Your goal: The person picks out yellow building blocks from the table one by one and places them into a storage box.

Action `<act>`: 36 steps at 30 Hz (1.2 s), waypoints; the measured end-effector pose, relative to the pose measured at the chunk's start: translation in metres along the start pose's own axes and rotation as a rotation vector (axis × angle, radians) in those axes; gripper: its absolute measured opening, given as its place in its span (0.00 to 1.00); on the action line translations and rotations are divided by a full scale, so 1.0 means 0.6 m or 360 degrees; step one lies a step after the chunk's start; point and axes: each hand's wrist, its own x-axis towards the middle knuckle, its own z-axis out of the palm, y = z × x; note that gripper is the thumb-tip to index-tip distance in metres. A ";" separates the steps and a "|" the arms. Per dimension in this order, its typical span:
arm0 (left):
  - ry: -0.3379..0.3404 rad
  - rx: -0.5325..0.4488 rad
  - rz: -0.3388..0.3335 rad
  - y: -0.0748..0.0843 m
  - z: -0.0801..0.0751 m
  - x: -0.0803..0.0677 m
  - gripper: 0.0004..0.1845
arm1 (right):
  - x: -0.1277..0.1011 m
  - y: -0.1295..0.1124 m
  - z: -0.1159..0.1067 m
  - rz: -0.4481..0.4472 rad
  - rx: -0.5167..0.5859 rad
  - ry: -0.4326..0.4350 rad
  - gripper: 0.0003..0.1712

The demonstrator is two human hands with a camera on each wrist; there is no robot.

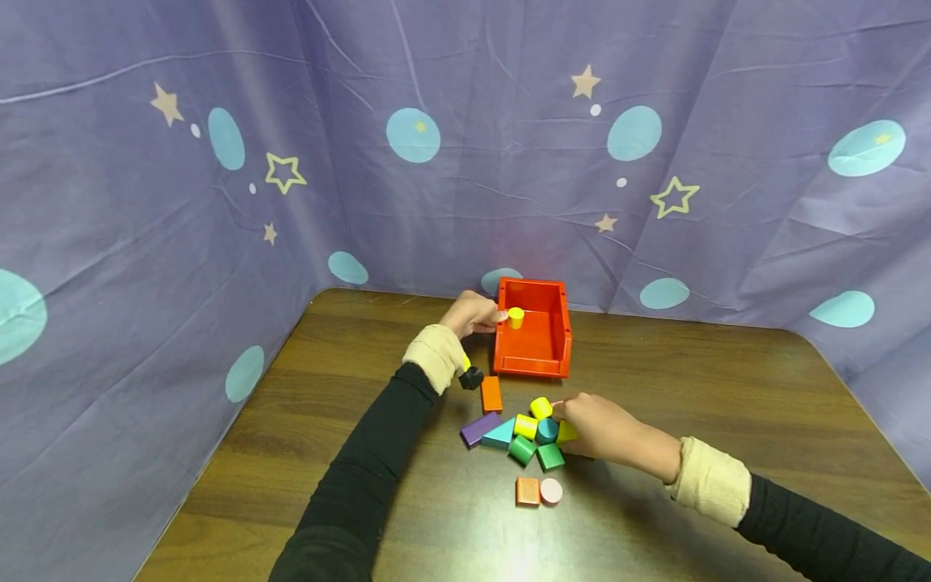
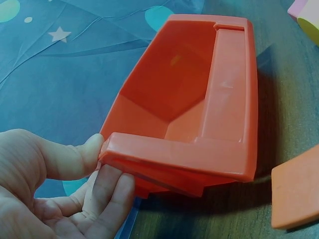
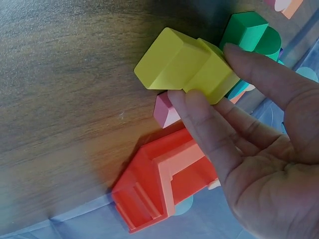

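Observation:
My left hand [image 1: 473, 313] pinches the left wall of a red plastic bin [image 1: 531, 368], thumb on the rim and fingers underneath in the left wrist view. A yellow cylinder [image 1: 516, 318] shows inside the bin in the head view. In the right wrist view my right hand [image 3: 264, 129] grips a yellow block [image 3: 214, 74] between thumb and fingertips. Another yellow block-shaped part [image 3: 172, 59] sits against it; whether the two are one piece I cannot tell. A pink block [image 3: 166, 110] lies just beyond the fingertips.
Beside the right hand is a cluster of blocks: a green cylinder [image 1: 522, 449], a green block [image 1: 550, 457], a blue triangle [image 1: 499, 434], a purple block [image 1: 480, 429]. An orange block [image 1: 491, 394] lies before the bin. Nearer are an orange cube [image 1: 528, 491] and a pale pink cylinder [image 1: 551, 491].

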 end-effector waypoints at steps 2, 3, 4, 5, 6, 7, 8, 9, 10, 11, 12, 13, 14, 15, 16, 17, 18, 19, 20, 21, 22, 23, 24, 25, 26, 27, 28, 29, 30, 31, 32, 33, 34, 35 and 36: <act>0.0001 0.0010 -0.0001 0.000 0.000 -0.001 0.13 | 0.000 0.000 0.000 0.0003 0.0000 0.0002 0.13; -0.0001 0.0016 -0.0003 0.000 -0.001 -0.001 0.14 | 0.000 0.000 0.000 0.0004 0.0000 0.0002 0.12; -0.0005 0.0020 -0.0005 0.001 -0.001 -0.001 0.16 | 0.000 0.000 0.000 0.0006 0.0000 0.0003 0.12; -0.0010 0.0025 -0.0008 0.001 -0.001 -0.001 0.17 | 0.000 0.000 0.001 0.0006 0.0000 0.0003 0.12; -0.0012 0.0030 -0.0011 0.001 -0.002 -0.001 0.18 | 0.000 0.000 0.001 0.0006 0.0000 0.0005 0.12; -0.0017 0.0031 -0.0014 0.001 -0.002 -0.001 0.19 | 0.000 0.000 0.000 0.0007 -0.0001 0.0006 0.12; -0.0021 0.0032 -0.0015 0.002 -0.002 -0.001 0.19 | 0.000 0.000 0.000 0.0008 -0.0004 0.0006 0.12; -0.0023 0.0031 -0.0014 0.002 -0.002 -0.001 0.19 | 0.000 -0.001 0.000 0.0008 -0.0007 0.0008 0.12; -0.0025 0.0034 -0.0014 0.002 -0.003 -0.002 0.19 | 0.000 -0.001 0.000 0.0010 -0.0009 0.0009 0.12; -0.0023 0.0035 -0.0014 0.002 -0.003 -0.002 0.19 | 0.001 -0.002 0.000 0.0011 -0.0011 0.0008 0.12; -0.0022 0.0036 -0.0013 0.002 -0.003 -0.002 0.18 | 0.001 -0.002 0.000 0.0014 -0.0013 0.0007 0.12; -0.0022 0.0033 -0.0011 0.002 -0.003 -0.001 0.19 | 0.001 -0.003 -0.001 0.0017 -0.0016 0.0005 0.12; -0.0019 0.0034 -0.0011 0.001 -0.002 -0.001 0.19 | 0.001 -0.003 -0.001 0.0020 -0.0017 0.0002 0.12; -0.0017 0.0035 -0.0010 0.001 -0.002 0.000 0.19 | 0.001 -0.004 -0.001 0.0022 -0.0018 -0.0001 0.12; -0.0016 0.0036 -0.0010 0.000 -0.002 0.000 0.19 | 0.002 -0.004 -0.001 0.0026 -0.0019 -0.0005 0.12; -0.0014 0.0035 -0.0007 0.000 -0.002 0.001 0.20 | 0.002 -0.004 -0.001 0.0028 -0.0020 -0.0008 0.12; -0.0014 0.0036 -0.0006 0.000 -0.002 0.001 0.20 | 0.002 -0.004 -0.001 0.0030 -0.0023 -0.0011 0.11; -0.0013 0.0035 -0.0005 0.000 -0.001 0.001 0.21 | 0.002 -0.003 -0.001 0.0031 -0.0024 -0.0013 0.11; -0.0010 0.0034 -0.0004 0.000 -0.001 0.001 0.21 | 0.002 -0.003 -0.001 0.0031 -0.0025 -0.0016 0.11; -0.0007 0.0032 -0.0004 0.000 -0.001 0.001 0.20 | 0.003 -0.003 -0.001 0.0031 -0.0026 -0.0018 0.11; -0.0005 0.0031 -0.0004 0.000 -0.001 0.001 0.20 | 0.003 -0.003 -0.001 0.0032 -0.0027 -0.0019 0.11; -0.0001 0.0026 -0.0002 0.000 -0.001 0.001 0.19 | 0.003 -0.003 -0.001 0.0031 -0.0028 -0.0021 0.11; 0.0003 0.0021 -0.0002 0.000 -0.001 0.001 0.18 | 0.003 -0.003 -0.001 0.0030 -0.0028 -0.0022 0.11; 0.0007 0.0016 -0.0001 -0.001 -0.001 0.001 0.17 | 0.003 -0.003 -0.001 0.0031 -0.0026 -0.0024 0.11; 0.0009 0.0013 -0.0001 -0.001 0.000 0.001 0.16 | 0.003 -0.003 -0.002 0.0031 -0.0026 -0.0025 0.11; 0.0009 0.0009 0.0000 -0.001 -0.001 0.001 0.14 | 0.003 -0.003 -0.002 0.0034 -0.0026 -0.0024 0.11; 0.0010 0.0007 0.0001 -0.002 -0.001 0.002 0.13 | 0.003 -0.003 -0.002 0.0034 -0.0025 -0.0024 0.11; 0.0012 0.0007 0.0002 -0.002 -0.001 0.002 0.12 | 0.003 -0.003 -0.002 0.0035 -0.0024 -0.0023 0.11; 0.0012 0.0007 0.0002 -0.002 -0.001 0.002 0.11 | 0.002 -0.003 -0.002 0.0035 -0.0023 -0.0021 0.12; 0.0012 0.0008 0.0001 -0.003 0.000 0.002 0.10 | 0.002 -0.003 -0.002 0.0037 -0.0020 -0.0020 0.12; 0.0012 0.0011 0.0001 -0.003 0.000 0.003 0.09 | 0.001 -0.003 -0.003 0.0037 -0.0018 -0.0020 0.12; 0.0011 0.0012 0.0003 -0.003 0.000 0.003 0.08 | 0.001 -0.003 -0.003 0.0039 -0.0016 -0.0018 0.12; 0.0011 0.0017 0.0003 -0.003 0.000 0.003 0.07 | 0.001 -0.003 -0.004 0.0040 -0.0014 -0.0018 0.12; 0.0008 0.0018 0.0003 -0.003 0.000 0.003 0.06 | 0.000 -0.003 -0.004 0.0045 -0.0013 -0.0018 0.12; 0.0005 0.0017 0.0002 -0.003 0.000 0.003 0.06 | 0.000 -0.003 -0.005 0.0048 -0.0012 -0.0019 0.12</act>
